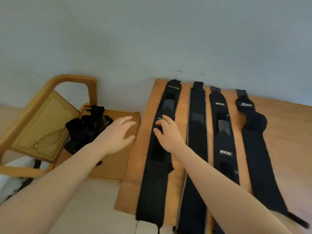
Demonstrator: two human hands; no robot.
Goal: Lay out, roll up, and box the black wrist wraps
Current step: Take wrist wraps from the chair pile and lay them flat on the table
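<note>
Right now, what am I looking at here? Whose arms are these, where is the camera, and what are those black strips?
No machine: a person's bare arms, filmed by a camera worn on their head, looking down. Four black wrist wraps lie flat, side by side, on a wooden table. The right hand rests open on the leftmost wrap; the left hand hovers open, holding nothing, over a wooden tray with a pile of black wraps. A cane chair stands further left.

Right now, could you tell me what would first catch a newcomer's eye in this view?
Four long black wrist wraps lie flat side by side on a wooden board. The right hand rests its fingers on the leftmost wrap; the left hand hovers open over a wooden tray holding a black heap.
</note>
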